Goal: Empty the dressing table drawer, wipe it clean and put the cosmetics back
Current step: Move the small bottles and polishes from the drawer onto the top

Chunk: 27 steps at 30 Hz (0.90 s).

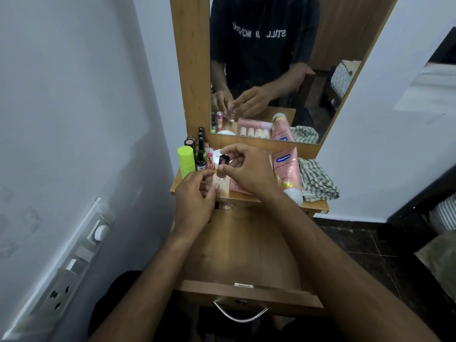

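On the dressing table top (318, 208) stands a small clear bottle with a black cap (221, 172). My right hand (249, 170) pinches it near the cap. My left hand (195, 201) hovers just left of the bottle's base with its fingers loosely curled and nothing visible in it. Below my hands the wooden drawer (241, 255) is pulled out, its floor bare except for a small bottle (225, 206) lying at the back. A checked cloth (318, 181) lies bunched at the right end of the top.
A green bottle (185, 161), several dark lipsticks and vials (201, 154), a white jar (217, 155), a pink box (237, 188) and a pink Vaseline tube (288, 174) crowd the top. The mirror (271, 70) rises behind. A switch panel (74, 255) is on the left wall.
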### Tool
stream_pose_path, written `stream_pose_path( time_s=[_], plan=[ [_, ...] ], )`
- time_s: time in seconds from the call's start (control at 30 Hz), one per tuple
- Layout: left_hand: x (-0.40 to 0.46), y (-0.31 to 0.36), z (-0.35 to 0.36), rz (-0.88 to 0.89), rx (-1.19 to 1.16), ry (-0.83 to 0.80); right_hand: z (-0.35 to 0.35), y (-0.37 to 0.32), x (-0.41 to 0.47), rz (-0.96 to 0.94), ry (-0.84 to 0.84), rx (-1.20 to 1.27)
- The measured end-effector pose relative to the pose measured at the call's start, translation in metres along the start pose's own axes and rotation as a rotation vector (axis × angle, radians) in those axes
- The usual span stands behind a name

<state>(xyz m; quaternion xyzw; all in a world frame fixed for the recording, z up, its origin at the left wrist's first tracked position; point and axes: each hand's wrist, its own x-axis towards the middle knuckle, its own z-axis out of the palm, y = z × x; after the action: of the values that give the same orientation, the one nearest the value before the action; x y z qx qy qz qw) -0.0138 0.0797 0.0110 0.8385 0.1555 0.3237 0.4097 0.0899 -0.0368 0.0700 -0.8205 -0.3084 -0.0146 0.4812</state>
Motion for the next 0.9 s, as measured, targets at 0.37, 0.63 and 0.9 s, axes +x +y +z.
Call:
stream_pose_path(
  time_s=[0.37,0.63,0.9],
  plan=[
    [-0.030,-0.029,0.019,-0.168,0.454,-0.220,0.021,0.023,0.018,0.003,0.015,-0.068],
    [-0.016,-0.039,0.040,-0.212,0.512,-0.355,0.013,0.016,-0.004,-0.163,0.223,-0.106],
    [-0.012,-0.042,0.046,-0.291,0.430,-0.424,0.025,0.046,-0.087,-0.235,-0.083,-0.232]
  ],
)
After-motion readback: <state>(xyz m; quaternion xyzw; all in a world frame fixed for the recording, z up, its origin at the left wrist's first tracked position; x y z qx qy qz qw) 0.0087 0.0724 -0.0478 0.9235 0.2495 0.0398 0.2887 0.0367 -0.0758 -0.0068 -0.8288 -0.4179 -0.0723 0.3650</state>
